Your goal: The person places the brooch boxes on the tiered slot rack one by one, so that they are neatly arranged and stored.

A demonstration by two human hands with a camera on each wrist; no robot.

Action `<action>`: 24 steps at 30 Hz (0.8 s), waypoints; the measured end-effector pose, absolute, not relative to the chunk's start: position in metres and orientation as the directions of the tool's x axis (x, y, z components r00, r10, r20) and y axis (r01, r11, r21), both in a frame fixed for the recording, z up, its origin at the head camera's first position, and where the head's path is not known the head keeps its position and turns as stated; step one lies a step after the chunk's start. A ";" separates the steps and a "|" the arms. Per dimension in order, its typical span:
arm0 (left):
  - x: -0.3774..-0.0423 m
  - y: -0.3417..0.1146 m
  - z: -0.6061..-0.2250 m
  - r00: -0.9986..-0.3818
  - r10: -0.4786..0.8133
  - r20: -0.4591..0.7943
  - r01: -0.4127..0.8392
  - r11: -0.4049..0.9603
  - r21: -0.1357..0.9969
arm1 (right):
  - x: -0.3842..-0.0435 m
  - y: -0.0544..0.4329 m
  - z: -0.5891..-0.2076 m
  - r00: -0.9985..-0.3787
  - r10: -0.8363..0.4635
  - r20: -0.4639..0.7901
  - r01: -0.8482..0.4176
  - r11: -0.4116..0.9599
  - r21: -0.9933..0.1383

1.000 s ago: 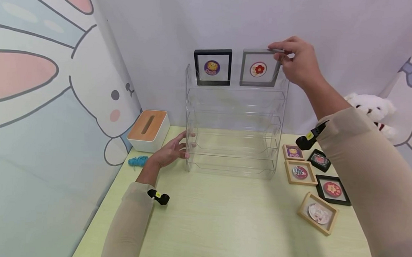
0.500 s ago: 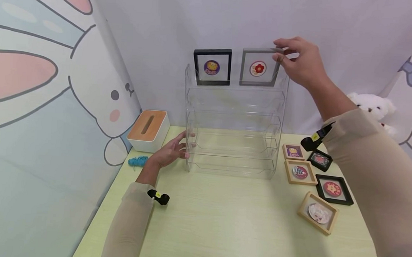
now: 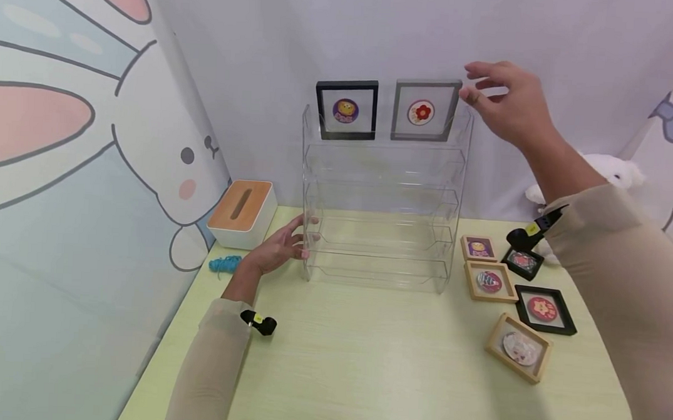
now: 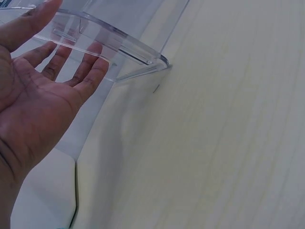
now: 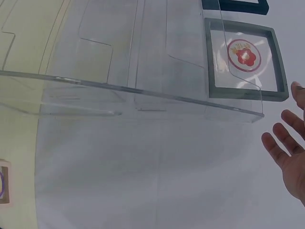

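A clear acrylic tiered display rack [image 3: 379, 260] stands on the table against the back wall. My left hand [image 3: 275, 250] rests at its lower left side; in the left wrist view its loosely spread fingers [image 4: 86, 71] touch the clear side panel. On the top tier, a grey square frame [image 3: 396, 109] with a red flower badge leans upright on the right. To its left stands a black frame [image 3: 346, 136] with a yellow and purple badge. My right hand [image 3: 507, 105] hovers just right of the grey frame, fingers apart and holding nothing.
Several small framed badges lie right of the rack, among them a wooden frame [image 3: 519, 348] and a black frame [image 3: 545, 310]. A white tissue box [image 3: 242, 213] with wooden lid and a blue yarn bundle [image 3: 224, 263] sit left. A white plush bear [image 3: 614, 170] is partly behind my right arm.
My right hand has let go of the grey frame's top right corner and moved right, away from it. The grey frame stays on the top tier. My left hand has not moved.
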State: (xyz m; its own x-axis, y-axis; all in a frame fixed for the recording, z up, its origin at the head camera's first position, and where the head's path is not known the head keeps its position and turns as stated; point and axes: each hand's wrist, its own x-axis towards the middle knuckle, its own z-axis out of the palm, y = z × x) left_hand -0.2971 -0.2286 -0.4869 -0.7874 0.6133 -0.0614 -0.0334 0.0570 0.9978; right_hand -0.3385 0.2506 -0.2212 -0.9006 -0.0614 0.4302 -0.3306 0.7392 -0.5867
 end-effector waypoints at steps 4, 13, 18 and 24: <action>-0.297 -0.228 -0.486 -0.789 0.611 -0.061 -0.029 0.062 0.998 | -0.336 0.262 -0.223 -0.904 -0.046 0.425 -0.312 0.752 -0.581; -0.298 -0.227 -0.486 -0.784 0.617 -0.062 -0.047 0.041 0.998 | -0.327 0.307 -0.238 -0.927 -0.003 0.376 -0.238 0.779 -0.581; -0.297 -0.227 -0.485 -0.784 0.618 -0.066 -0.054 0.038 0.998 | -0.320 0.334 -0.255 -0.945 0.013 0.326 -0.182 0.808 -0.560; -0.296 -0.228 -0.484 -0.786 0.614 -0.074 -0.059 0.045 0.997 | -0.310 0.362 -0.284 -0.973 0.029 0.230 -0.111 0.813 -0.571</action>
State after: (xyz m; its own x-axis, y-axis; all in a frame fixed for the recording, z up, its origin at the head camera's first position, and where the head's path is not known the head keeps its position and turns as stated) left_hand -0.2959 -0.2276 -0.4840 -0.7859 0.6139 -0.0743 -0.0588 0.0454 0.9972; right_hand -0.3099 0.3616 -0.2843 -0.9728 0.0287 0.2300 -0.1110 0.8135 -0.5709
